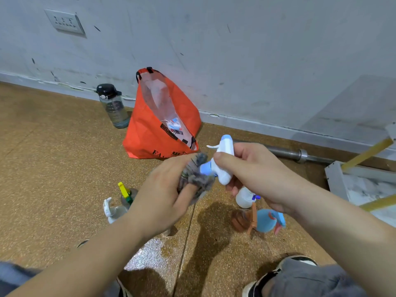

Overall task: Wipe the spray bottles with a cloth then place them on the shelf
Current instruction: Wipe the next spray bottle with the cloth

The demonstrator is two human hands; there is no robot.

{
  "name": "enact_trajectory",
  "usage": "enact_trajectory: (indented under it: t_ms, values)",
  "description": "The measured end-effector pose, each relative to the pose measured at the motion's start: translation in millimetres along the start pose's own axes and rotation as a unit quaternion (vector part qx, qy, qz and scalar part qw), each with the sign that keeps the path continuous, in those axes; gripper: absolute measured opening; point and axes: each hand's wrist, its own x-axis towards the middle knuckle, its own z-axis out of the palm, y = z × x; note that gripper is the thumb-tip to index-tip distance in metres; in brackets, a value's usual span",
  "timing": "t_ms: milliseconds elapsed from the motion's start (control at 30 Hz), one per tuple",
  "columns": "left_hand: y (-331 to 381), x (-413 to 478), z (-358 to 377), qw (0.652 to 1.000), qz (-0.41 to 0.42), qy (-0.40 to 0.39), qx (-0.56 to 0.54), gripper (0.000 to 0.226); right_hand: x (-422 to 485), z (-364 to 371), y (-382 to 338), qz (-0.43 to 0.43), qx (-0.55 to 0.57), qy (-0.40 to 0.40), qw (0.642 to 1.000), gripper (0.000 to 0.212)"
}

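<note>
We are wiping right now, so we are judging this as early in the task. Our right hand [259, 174] is gripping the white spray bottle [224, 168] by its trigger head, fingers [220, 157] curled round it, holding it up off the floor [53, 168] above the other btls. Our left hand [158, 198] is bunching the grey cloth [196, 177], fingers [186, 194] closed on it, & pressing it against the blue collar just under the head. The btl's body is hiding behind cloth & hand, so we are not telling how much of it is clean.

What is waiting: five more on the floor below our hands. A yellow-trigger bottle [125, 192] & a white-trigger bottle [110, 209] are standing at left; a small white bottle [244, 198], a brown bottle [239, 220] & a blue bottle [266, 220] at right. We are not seeing whether any of them is wiped.

Nothing is standing on a shelf in view. The white rack [336, 181] w/ yellow bars at the right edge is prob. the shelf, but we are not sure. So we are reckoning: one wipe in hand, no placing done, approx. the whole batch left.
</note>
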Motion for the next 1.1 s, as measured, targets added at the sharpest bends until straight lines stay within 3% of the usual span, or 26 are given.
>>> enact_trajectory:
  t_ms: [100,233,400,500,533,567,633,667,700,900,1000,1100]
  values:
    - [-3.5,2.6,-1.5,0.994,-0.079,-0.012,-0.072,0.034,-0.1,-5.6,5.5,-0.035,-0.045,-0.037,0.998,0.019]
    - [15.0,-1.9,8.1,0.999,0.025,-0.023,0.006,0.043,3.2,-1.4,17.1,-0.100,-0.130,-0.049,0.985,0.012]
    - [-1.4,-1.3,4.2,0.999,0.028,-0.033,0.030,0.050,5.0,0.7,16.7,-0.128,-0.153,-0.049,0.979,0.018]
    - [-19.7,-5.3,6.0,0.996,-0.067,-0.019,-0.048,0.034,5.8,-3.9,16.0,-0.115,-0.178,-0.048,0.976,0.017]
    - [-22.4,-6.3,8.2,0.982,-0.152,-0.008,-0.113,0.028,7.0,-6.9,16.2,-0.108,-0.183,-0.040,0.976,0.018]
    - [-22.6,-5.4,10.0,0.944,-0.260,0.003,-0.202,0.024,8.5,-10.1,16.7,-0.099,-0.179,-0.031,0.978,0.018]
    - [-23.5,-3.4,14.0,0.813,-0.441,0.019,-0.379,0.019,11.1,-14.0,17.8,-0.072,-0.148,-0.015,0.986,0.020]
    - [-23.1,-2.4,15.1,0.757,-0.484,0.026,-0.439,0.018,11.9,-14.0,18.3,-0.060,-0.137,-0.010,0.989,0.021]
    - [-20.8,-2.1,15.6,0.725,-0.502,0.031,-0.471,0.018,12.5,-12.5,18.9,-0.051,-0.124,-0.007,0.991,0.022]
    - [-8.2,4.3,15.5,0.696,-0.514,0.054,-0.498,0.039,16.6,-0.1,14.8,-0.056,0.008,-0.005,0.998,0.028]
    - [-0.9,8.0,14.5,0.701,-0.509,0.035,-0.498,0.041,18.7,5.4,17.7,-0.070,-0.008,0.018,0.997,0.032]
    - [9.7,5.7,15.3,0.729,-0.500,0.017,-0.468,0.026,23.0,4.9,23.7,-0.063,-0.010,0.071,0.995,0.040]
